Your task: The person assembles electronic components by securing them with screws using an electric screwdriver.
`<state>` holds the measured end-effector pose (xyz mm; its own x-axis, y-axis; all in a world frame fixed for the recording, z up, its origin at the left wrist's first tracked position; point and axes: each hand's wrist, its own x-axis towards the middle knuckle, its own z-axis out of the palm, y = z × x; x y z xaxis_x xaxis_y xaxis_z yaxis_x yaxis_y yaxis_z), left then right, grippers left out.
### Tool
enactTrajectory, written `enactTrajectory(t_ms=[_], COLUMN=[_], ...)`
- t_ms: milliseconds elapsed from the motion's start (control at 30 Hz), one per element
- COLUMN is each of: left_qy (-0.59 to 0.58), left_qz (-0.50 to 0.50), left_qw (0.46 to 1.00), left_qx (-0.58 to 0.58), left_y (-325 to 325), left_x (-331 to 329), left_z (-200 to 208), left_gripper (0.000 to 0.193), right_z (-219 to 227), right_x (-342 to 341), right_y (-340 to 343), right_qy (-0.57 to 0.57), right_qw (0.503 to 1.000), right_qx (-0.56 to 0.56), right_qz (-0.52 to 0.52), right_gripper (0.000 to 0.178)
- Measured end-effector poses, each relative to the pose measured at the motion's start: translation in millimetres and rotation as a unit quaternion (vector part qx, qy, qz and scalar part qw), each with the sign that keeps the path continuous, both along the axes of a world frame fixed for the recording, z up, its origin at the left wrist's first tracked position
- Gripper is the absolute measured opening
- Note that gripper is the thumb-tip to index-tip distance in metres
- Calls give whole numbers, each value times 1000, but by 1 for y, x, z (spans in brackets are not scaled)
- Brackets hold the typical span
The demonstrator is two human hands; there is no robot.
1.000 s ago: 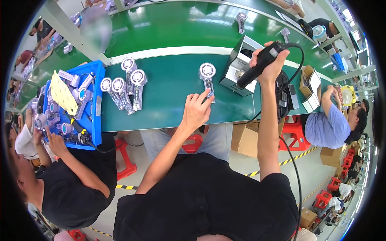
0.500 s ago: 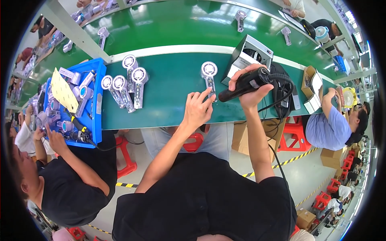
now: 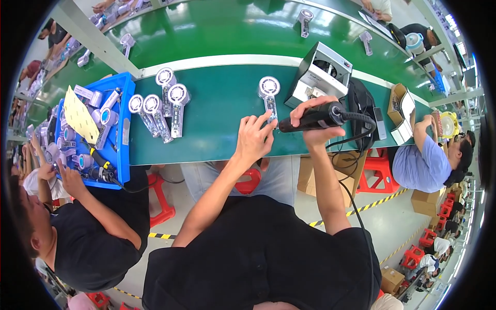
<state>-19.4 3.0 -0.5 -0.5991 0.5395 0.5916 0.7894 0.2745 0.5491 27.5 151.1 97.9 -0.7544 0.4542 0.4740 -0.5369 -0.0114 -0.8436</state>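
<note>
A white handheld fan (image 3: 269,88) lies on the green workbench in front of me, its handle toward me with the inner parts showing. My left hand (image 3: 253,137) holds the lower handle with its fingertips. In my right hand (image 3: 316,124) is a black corded electric screwdriver (image 3: 315,117), held almost level, its tip end beside the fan's handle end. Whether the tip touches the fan, I cannot make out. To the left lie several similar fans (image 3: 177,106) with open handles, side by side.
A blue bin (image 3: 125,124) of fans and parts stands at the left, near a seated co-worker (image 3: 93,232). At the right are a grey metal box-shaped device (image 3: 323,77), a black bag (image 3: 360,113) and an open carton (image 3: 400,111). More fans (image 3: 306,23) lie on the green surface beyond the rail.
My right hand has tilted the electric screwdriver flatter and lowered its rear end, its tip end staying by the fan's handle. The left hand stays in place. Fans beyond the rail have shifted slightly left.
</note>
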Motion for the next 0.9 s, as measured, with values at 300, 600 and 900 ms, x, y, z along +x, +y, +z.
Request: enactTrajectory(t_ms=[300, 600, 900], left_qy=[2, 4, -9], left_qz=[3, 5, -5], left_qw=[1000, 1000, 1000], left_qx=[-8, -10, 1], left_y=[0, -1, -2], left_x=[1, 1, -3], left_z=[0, -2, 2], left_gripper=[32, 33, 33], right_z=[-4, -9, -11], right_x=[5, 17, 11], right_y=[-3, -15, -5], right_qy=[17, 145, 132], right_qw=[1000, 976, 989], right_qx=[4, 151, 32], right_qz=[-15, 66, 50], right_gripper=[95, 93, 99])
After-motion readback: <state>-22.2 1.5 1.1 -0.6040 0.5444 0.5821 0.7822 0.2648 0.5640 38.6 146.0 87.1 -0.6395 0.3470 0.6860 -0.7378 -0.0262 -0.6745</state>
